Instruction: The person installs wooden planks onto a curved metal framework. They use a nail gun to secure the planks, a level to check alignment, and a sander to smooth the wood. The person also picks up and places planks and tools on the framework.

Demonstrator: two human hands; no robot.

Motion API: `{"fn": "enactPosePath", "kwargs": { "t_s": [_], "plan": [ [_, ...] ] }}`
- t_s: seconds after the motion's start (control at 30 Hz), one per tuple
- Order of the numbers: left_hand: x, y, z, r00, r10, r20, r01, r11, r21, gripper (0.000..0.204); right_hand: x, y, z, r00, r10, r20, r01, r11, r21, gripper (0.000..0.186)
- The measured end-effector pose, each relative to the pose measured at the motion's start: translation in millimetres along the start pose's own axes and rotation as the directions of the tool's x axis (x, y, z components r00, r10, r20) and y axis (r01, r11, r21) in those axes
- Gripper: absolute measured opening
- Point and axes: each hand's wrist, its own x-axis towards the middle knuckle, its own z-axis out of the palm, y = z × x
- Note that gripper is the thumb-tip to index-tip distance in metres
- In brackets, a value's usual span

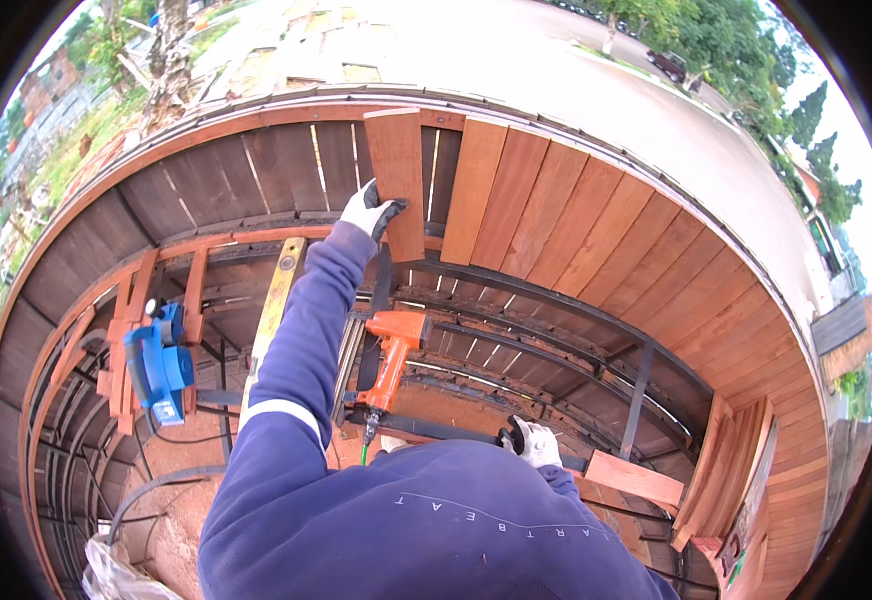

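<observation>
In a white glove with dark fingers, my left hand (371, 210) grips the left edge of a reddish wooden board (396, 165). That board lies across the curved frame, with a gap between it and the row of fitted boards (556, 200) to its right. My right hand (533, 442), gloved the same way, is low near my body beside a dark metal bar (436, 428). Its fingers are curled, and what they hold, if anything, cannot be made out. Between my arms, an orange nail gun (393, 350) rests on the framework, a green hose at its lower end.
A blue power planer (159, 365) sits on stacked wood strips at the left. A yellow spirit level (278, 305) leans beside my left arm. Loose boards (721, 470) stand at the right, near a short plank (636, 478). Dark curved metal rails (546, 295) run below the boards.
</observation>
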Motion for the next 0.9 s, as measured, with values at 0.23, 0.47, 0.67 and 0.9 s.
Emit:
{"fn": "enactPosePath", "kwargs": {
  "t_s": [0.23, 0.47, 0.67, 0.9],
  "plan": [
    [62.9, -77.3, 10.4, 0.989, -0.048, 0.140, 0.054, 0.998, -0.037, 0.048, 2.4, 0.9, 3.2, 0.993, 0.103, 0.053, -0.103, 0.995, -0.014, 0.047],
    [74.5, -109.0, 19.0, 0.992, 0.059, 0.113, -0.047, 0.994, -0.103, 0.041, 4.0, 6.8, 8.4, 0.981, 0.183, 0.060, -0.184, 0.983, 0.006, 0.047],
    [59.5, -119.1, 31.1, 0.992, -0.105, 0.076, 0.118, 0.971, -0.208, 0.043, 7.4, 0.3, -0.1, 0.974, 0.208, 0.088, -0.211, 0.977, 0.022, 0.046],
    [56.6, -122.1, 28.6, 0.991, -0.110, 0.070, 0.126, 0.943, -0.309, 0.037, 7.6, 2.9, 6.6, 0.992, 0.117, -0.047, -0.118, 0.993, -0.013, 0.044]
  ]
}}
